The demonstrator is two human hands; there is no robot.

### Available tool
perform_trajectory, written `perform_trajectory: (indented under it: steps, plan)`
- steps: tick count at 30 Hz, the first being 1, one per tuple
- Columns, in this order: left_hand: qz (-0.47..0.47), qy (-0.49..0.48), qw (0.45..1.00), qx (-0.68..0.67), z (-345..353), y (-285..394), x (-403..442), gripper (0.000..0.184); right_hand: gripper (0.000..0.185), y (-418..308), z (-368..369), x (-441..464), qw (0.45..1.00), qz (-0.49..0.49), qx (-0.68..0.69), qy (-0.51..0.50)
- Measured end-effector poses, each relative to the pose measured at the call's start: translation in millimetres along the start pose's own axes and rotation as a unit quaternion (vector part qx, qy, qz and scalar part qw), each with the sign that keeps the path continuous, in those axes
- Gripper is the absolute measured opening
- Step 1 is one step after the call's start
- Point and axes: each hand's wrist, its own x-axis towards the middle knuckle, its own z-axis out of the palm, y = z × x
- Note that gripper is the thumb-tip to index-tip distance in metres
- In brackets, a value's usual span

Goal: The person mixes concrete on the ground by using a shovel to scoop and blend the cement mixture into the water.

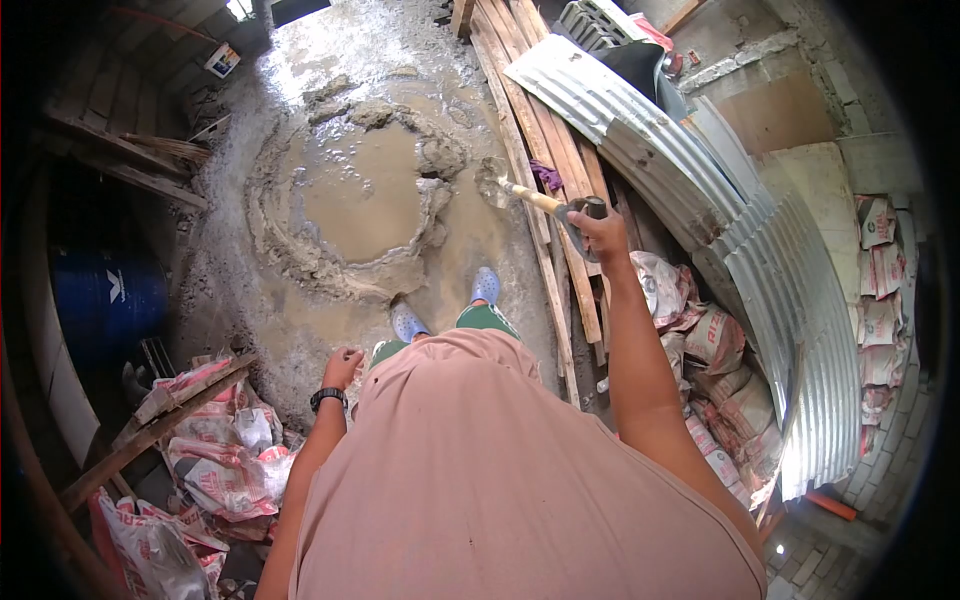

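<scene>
My right hand point(603, 235) is wrapped round the dark grip of a shovel point(535, 197). Its pale wooden shaft slants to the far left, and the muddy blade end rests in wet mix beside a ring of mortar point(437, 152). Murky water point(362, 200) fills the middle of that ring. Down by my left thigh, my left hand point(343, 368) hangs with loosely bent fingers and nothing visible in it; a black watch is on the wrist. My feet in blue clogs point(408, 322) stand at the near edge of the ring.
Long wooden planks point(520, 130) and corrugated metal sheets point(700, 180) lie along the right. Crumpled cement bags point(225, 470) pile up at the lower left, with more bags point(715, 340) at right. A blue drum point(108, 292) stands left; a white bucket point(222, 60) is farther back.
</scene>
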Motion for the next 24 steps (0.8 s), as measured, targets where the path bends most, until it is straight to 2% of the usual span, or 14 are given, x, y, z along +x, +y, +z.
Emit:
perform_trajectory:
  steps: [10,13,15,19,22,24]
  plan:
    - [-0.003,-0.007,1.0,0.003,-1,4,6,0.041,0.019,2,-2,5,1.0,-0.006,0.0,-0.004]
    - [-0.029,-0.019,0.998,-0.052,-2,28,2,0.04,0.019,1,-2,4,1.0,-0.007,-0.011,-0.003]
    - [0.067,0.01,0.981,-0.183,0,78,-18,0.041,0.02,3,-2,6,1.0,-0.003,-0.016,-0.002]
    - [0.311,-0.027,0.913,-0.262,0,246,-150,0.053,0.022,6,-2,7,1.0,-0.001,-0.009,0.008]
    - [0.536,-0.128,0.784,-0.288,-17,320,-254,0.067,0.021,2,4,10,1.0,-0.003,-0.014,0.003]
    - [0.641,-0.122,0.7,-0.29,-32,333,-289,0.069,0.02,-3,8,9,1.0,-0.004,-0.012,-0.001]
